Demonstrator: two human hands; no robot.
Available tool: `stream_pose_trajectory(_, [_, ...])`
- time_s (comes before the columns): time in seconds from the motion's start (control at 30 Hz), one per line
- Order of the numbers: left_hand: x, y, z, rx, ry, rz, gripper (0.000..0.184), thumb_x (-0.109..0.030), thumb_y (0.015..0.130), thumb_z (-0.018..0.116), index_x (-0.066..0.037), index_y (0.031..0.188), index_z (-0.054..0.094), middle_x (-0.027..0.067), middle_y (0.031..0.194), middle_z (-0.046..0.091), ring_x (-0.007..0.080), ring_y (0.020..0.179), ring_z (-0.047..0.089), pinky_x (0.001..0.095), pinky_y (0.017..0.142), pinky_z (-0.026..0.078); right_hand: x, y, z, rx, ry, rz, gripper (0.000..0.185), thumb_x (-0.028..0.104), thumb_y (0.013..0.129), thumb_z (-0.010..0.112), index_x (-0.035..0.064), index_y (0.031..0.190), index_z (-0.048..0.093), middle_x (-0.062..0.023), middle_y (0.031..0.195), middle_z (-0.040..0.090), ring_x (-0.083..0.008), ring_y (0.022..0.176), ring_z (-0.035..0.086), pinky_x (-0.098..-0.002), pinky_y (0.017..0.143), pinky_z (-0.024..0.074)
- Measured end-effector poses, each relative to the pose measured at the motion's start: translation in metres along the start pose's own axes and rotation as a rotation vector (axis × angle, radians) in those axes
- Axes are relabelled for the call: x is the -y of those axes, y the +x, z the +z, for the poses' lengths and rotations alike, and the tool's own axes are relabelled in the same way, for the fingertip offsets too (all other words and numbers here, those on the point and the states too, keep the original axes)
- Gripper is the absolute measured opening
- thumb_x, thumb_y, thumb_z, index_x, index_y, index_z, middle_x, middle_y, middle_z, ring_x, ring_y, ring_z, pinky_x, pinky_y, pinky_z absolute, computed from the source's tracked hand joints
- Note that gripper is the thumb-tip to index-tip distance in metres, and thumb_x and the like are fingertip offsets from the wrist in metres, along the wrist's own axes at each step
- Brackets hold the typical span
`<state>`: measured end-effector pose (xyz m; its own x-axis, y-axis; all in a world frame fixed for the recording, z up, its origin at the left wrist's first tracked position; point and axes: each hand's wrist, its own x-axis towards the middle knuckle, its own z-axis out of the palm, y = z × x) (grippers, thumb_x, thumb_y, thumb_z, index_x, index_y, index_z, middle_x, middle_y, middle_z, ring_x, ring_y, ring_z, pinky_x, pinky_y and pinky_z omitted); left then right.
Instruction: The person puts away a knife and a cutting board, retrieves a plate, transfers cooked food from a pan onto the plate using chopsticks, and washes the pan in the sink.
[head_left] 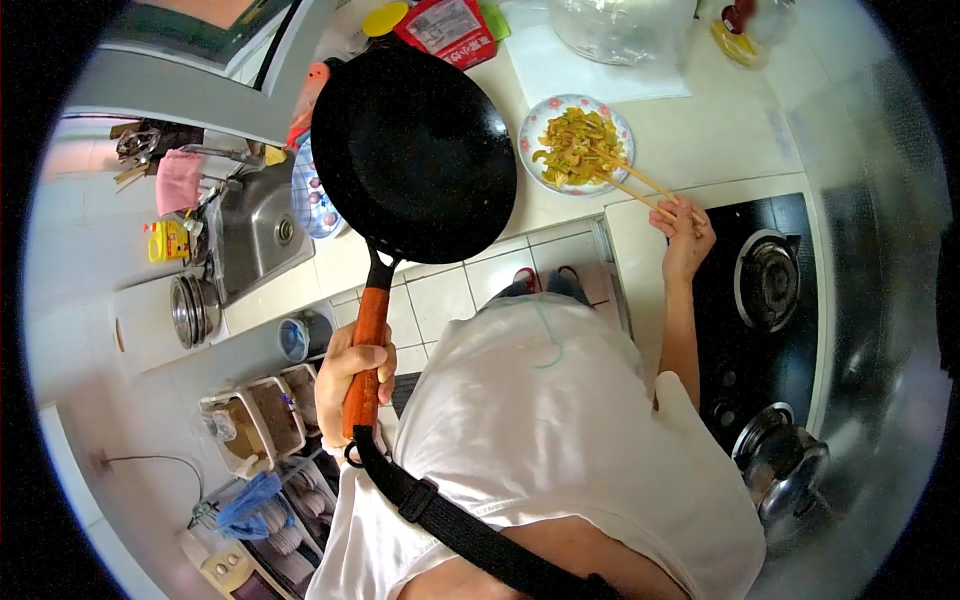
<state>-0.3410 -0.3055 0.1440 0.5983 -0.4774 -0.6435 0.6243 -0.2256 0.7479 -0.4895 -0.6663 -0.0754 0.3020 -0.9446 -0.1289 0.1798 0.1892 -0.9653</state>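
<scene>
While the head view is the only one to go by, it shows both hands well. The left hand (345, 372) is closed round the orange-brown handle (368, 345) of a black wok (415, 150), thumb wrapped across the front. The wok is up in the air, left of the flowered plate (525, 150), bowl end away from the body, handle toward it. Prob. metal, so rigid & not fragile, but likely heavy for 1 hand b/c the bulk sits far out past the grip; expect it to tip or twist at the wrist. Handle looks like wood, so decent friction (unless greasy, can't tell). Best hold = mid-handle or a bit nearer the bowl for leverage; avoid the bare metal neck, might be hot.

The right hand (688, 240) is pinched narrow on a pair of chopsticks (640, 185), held near their back ends, w/ the tips at the sliced food (575, 150) on the plate. Chopsticks: light, stiff, thin, apt to roll btwn fingers. Food looks soft & maybe slick w/ oil, so light pressure. Plate, on the counter (725, 145), is prob. ceramic & breakable; rim is the place to grip.
</scene>
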Motion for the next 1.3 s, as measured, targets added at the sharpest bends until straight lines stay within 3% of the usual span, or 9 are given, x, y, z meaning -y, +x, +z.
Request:
stream_pose_trajectory(0.17, [0.005, -0.014, 0.012, -0.077, -0.101, 0.001, 0.026, -0.011, 0.069, 0.056, 0.006, 0.088, 0.049, 0.0072, 0.056, 0.047, 0.0136, 0.036, 0.04, 0.0227, 0.035, 0.039, -0.011, 0.011, 0.023, 0.09, -0.025, -0.043, 0.027, 0.018, 0.092, 0.055, -0.0082, 0.097, 0.057, -0.0176, 0.082, 0.064, -0.022, 0.063, 0.065, -0.0303, 0.058, 0.0568])
stream_pose_trajectory(0.4, [0.029, -0.029, 0.013, -0.068, -0.29, 0.004, 0.029, -0.007, 0.07, 0.055, 0.008, 0.093, 0.045, 0.0094, 0.057, 0.045, 0.016, 0.036, 0.042, 0.0248, 0.033, 0.042, 0.061, 0.022, 0.027, 0.211, -0.195, -0.147, 0.021, 0.014, 0.091, 0.056, -0.006, 0.098, 0.059, -0.016, 0.081, 0.065, -0.0209, 0.064, 0.066, -0.028, 0.058, 0.0556])
stream_pose_trajectory(0.53, [0.035, -0.043, 0.024, -0.1, -0.338, -0.014, 0.032, -0.011, 0.068, 0.056, 0.008, 0.092, 0.045, 0.0099, 0.055, 0.046, 0.0168, 0.031, 0.041, 0.025, 0.031, 0.038, 0.052, 0.028, 0.044, 0.236, -0.214, -0.183, 0.026, 0.016, 0.093, 0.054, -0.0084, 0.101, 0.058, -0.017, 0.085, 0.065, -0.0223, 0.069, 0.066, -0.0287, 0.067, 0.0559])
stream_pose_trajectory(0.67, [0.041, -0.057, 0.024, -0.134, -0.36, -0.068, 0.034, -0.013, 0.067, 0.056, 0.007, 0.091, 0.044, 0.0093, 0.055, 0.045, 0.0161, 0.031, 0.041, 0.025, 0.03, 0.036, 0.005, 0.027, 0.055, 0.485, -0.451, -0.437, 0.018, 0.008, 0.086, 0.062, -0.0021, 0.1, 0.062, -0.0125, 0.09, 0.066, -0.0214, 0.082, 0.065, -0.0316, 0.072, 0.0518])
stream_pose_trajectory(0.73, [0.048, -0.063, 0.021, -0.14, -0.36, -0.047, 0.033, -0.013, 0.067, 0.055, 0.007, 0.091, 0.044, 0.009, 0.055, 0.045, 0.0158, 0.031, 0.04, 0.025, 0.03, 0.036, 0.0, 0.014, 0.068, 0.619, -0.606, -0.846, 0.018, 0.006, 0.083, 0.063, -0.0007, 0.1, 0.062, -0.0135, 0.091, 0.064, -0.0278, 0.083, 0.064, -0.0346, 0.073, 0.0503])
stream_pose_trajectory(0.77, [0.049, -0.066, 0.02, -0.143, -0.39, -0.069, 0.033, -0.012, 0.067, 0.055, 0.007, 0.091, 0.044, 0.0088, 0.054, 0.045, 0.0152, 0.031, 0.04, 0.0251, 0.03, 0.036, -0.01, 0.009, 0.07, 0.671, -0.631, -0.856, 0.019, 0.005, 0.081, 0.064, -0.0008, 0.099, 0.061, -0.0149, 0.095, 0.062, -0.0325, 0.084, 0.061, -0.0362, 0.074, 0.05])
stream_pose_trajectory(0.87, [0.055, -0.076, 0.015, -0.174, -0.427, -0.071, 0.032, -0.011, 0.067, 0.055, 0.007, 0.092, 0.044, 0.0087, 0.054, 0.045, 0.0147, 0.031, 0.041, 0.0248, 0.03, 0.037, -0.04, 0.0, 0.071, 0.728, -0.776, -1.007, 0.024, 0.006, 0.08, 0.065, 0.0002, 0.103, 0.06, -0.0149, 0.101, 0.059, -0.0315, 0.09, 0.059, -0.0369, 0.075, 0.0494])
stream_pose_trajectory(1.1, [0.088, -0.113, -0.034, -0.157, -0.51, -0.004, 0.034, -0.01, 0.067, 0.053, 0.009, 0.094, 0.045, 0.0089, 0.054, 0.044, 0.0156, 0.031, 0.041, 0.0244, 0.03, 0.037, -0.068, -0.005, 0.055, 0.804, -1.156, -1.207, 0.035, 0.015, 0.077, 0.067, 0.0052, 0.11, 0.059, -0.0105, 0.116, 0.054, -0.0282, 0.117, 0.045, -0.0536, 0.098, 0.0319])
stream_pose_trajectory(1.3, [0.109, -0.161, -0.087, -0.147, -0.442, 0.016, 0.031, -0.012, 0.069, 0.053, 0.005, 0.094, 0.044, 0.0088, 0.055, 0.044, 0.0155, 0.036, 0.039, 0.0241, 0.033, 0.036, -0.086, -0.005, 0.052, 0.778, -1.357, -1.208, 0.046, 0.019, 0.077, 0.066, 0.0087, 0.121, 0.053, -0.0072, 0.131, 0.047, -0.0284, 0.128, 0.034, -0.0562, 0.105, 0.0226])
